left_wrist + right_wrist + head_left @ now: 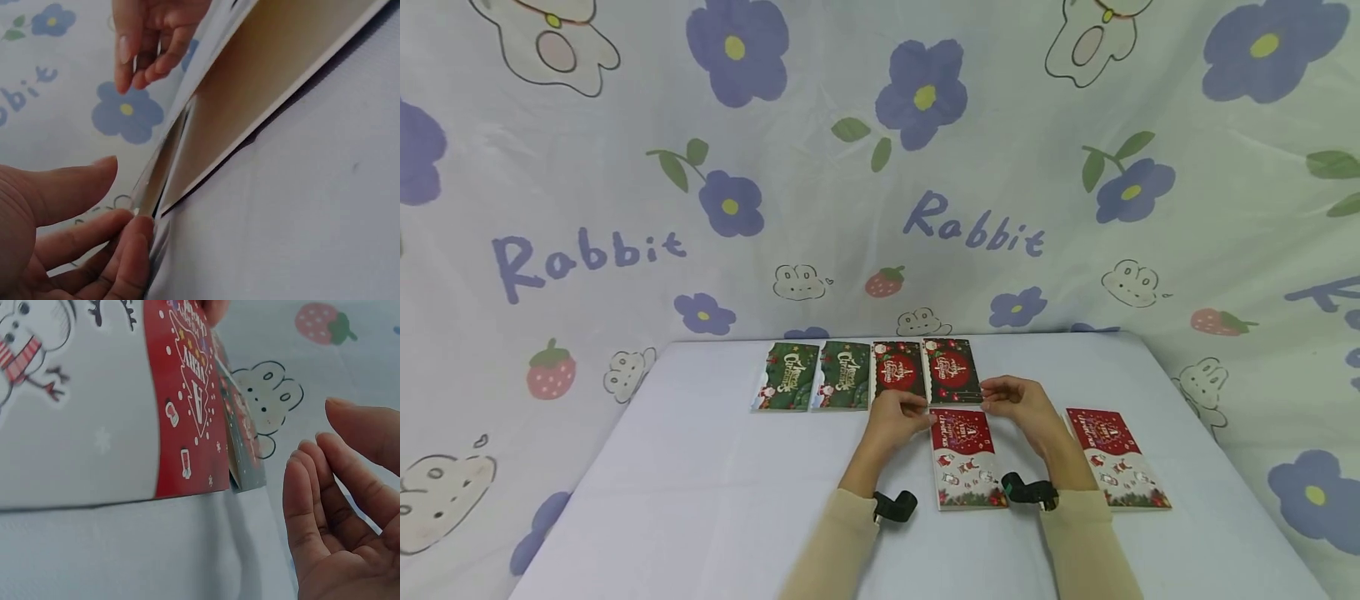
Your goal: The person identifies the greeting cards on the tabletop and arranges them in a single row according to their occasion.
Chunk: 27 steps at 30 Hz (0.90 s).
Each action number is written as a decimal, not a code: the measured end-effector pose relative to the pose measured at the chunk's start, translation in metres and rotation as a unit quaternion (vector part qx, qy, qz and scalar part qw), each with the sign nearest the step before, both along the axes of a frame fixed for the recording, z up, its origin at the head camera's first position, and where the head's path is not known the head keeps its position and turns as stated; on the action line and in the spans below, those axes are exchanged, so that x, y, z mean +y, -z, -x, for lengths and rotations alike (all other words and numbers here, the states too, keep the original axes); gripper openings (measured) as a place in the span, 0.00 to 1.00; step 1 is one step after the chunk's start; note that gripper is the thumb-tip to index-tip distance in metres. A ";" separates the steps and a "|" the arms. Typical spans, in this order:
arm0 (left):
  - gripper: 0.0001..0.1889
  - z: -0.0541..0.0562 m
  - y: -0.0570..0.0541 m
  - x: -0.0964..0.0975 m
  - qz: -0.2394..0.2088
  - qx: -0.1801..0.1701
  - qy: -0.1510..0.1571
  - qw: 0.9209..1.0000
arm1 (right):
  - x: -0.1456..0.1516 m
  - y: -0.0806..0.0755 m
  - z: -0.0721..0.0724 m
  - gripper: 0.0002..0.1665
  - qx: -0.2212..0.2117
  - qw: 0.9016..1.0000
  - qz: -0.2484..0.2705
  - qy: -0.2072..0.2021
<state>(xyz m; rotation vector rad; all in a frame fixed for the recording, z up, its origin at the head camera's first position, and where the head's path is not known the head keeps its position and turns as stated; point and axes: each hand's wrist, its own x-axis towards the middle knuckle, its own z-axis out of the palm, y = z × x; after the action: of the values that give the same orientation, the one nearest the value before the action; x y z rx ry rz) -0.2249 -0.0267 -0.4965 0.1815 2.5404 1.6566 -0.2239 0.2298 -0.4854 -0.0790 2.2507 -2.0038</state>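
Note:
Two dark Christmas cards with red circles stand side by side in the back row, the left one [898, 368] next to the right one [952, 371]. Just in front lies a red-and-white Christmas card [967, 458]. My left hand [895, 421] is at the gap between these cards; in the left wrist view its fingertips [140, 228] touch a card edge while the thumb stays raised apart. Beside the right dark card's near right corner is my right hand [1021, 407]. In the right wrist view its relaxed fingers [306, 506] hold nothing, off the cards' edge.
Two green Christmas cards, one [786, 377] left of the other [841, 377], continue the back row leftward. A second red-and-white card [1117, 458] lies to the right, partly behind my right wrist. The white table [715, 500] ends at a patterned curtain [820, 183].

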 end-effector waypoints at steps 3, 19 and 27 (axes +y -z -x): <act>0.12 -0.001 0.003 0.002 0.013 0.016 0.001 1.000 | 0.000 0.003 0.000 0.25 -0.004 1.000 0.005 -0.001; 0.10 -0.004 -0.010 0.006 -0.009 0.043 -0.001 0.999 | 0.002 0.010 0.005 0.23 -0.009 1.000 -0.005 0.014; 0.10 -0.004 -0.014 0.004 -0.057 0.016 -0.009 0.998 | -0.001 0.010 0.005 0.21 -0.007 1.000 -0.029 -0.004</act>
<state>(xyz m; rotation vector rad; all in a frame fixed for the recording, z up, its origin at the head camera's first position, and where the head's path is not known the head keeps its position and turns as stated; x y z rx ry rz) -0.2205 -0.0223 -0.4821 0.1964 2.4770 1.8214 -0.2284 0.2292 -0.4950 -0.0696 2.2935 -1.9283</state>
